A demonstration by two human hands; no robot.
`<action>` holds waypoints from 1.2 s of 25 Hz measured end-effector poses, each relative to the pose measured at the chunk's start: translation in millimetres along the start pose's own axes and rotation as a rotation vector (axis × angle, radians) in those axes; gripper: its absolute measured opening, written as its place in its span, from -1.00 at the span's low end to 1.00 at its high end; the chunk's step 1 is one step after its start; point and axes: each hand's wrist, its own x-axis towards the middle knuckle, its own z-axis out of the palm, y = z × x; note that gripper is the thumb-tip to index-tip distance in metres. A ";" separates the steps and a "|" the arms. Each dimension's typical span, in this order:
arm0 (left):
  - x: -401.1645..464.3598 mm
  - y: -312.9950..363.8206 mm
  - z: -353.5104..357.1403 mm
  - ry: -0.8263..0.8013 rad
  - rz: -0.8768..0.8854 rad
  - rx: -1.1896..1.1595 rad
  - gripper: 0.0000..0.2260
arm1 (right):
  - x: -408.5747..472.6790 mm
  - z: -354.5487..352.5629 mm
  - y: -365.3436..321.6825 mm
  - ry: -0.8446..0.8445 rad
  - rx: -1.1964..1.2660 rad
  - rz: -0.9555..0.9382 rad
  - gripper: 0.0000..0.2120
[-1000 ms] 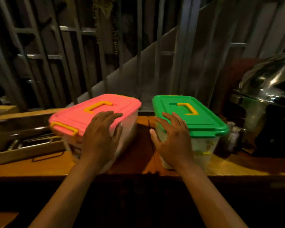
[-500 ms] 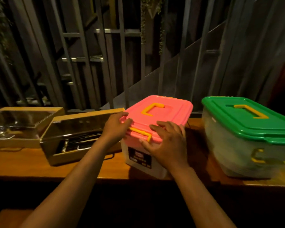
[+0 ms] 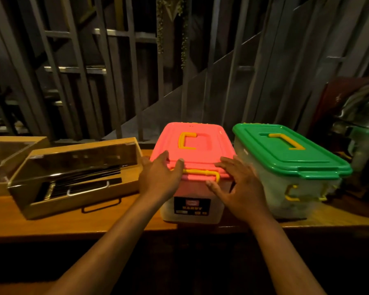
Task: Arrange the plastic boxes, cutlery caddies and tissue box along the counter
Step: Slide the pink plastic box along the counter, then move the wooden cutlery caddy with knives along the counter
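Now both hands bracket the pink box (image 3: 195, 167), which stands at the front edge of the worktop (image 3: 51, 222), just beside the green box (image 3: 290, 165) on its right and close to the nearer caddy (image 3: 73, 177) on its left. A second caddy (image 3: 11, 154) lies further left of the pink box, partly out of frame. No tissue box shows.

To square the pink box well, I judge it best slid, not lifted: push evenly from both near corners so it turns no further, bring its long side parallel to the green box, and keep its base fully on the wood, since its front sits right at the lip.

The left hand (image 3: 158, 177) is spread, fingers laid over the lid's near-left corner and the yellow latch (image 3: 200, 173), pressing, not clasping. The right hand (image 3: 239, 188) is likewise spread wide at the near-right corner; its fingertips appear to touch the lid edge, though blur makes contact uncertain. Neither grip closes around anything.
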 end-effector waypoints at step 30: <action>-58.4 -40.2 -39.4 0.272 0.311 0.163 -0.62 | -1.7 1.4 -67.2 0.033 -0.029 -0.075 -0.55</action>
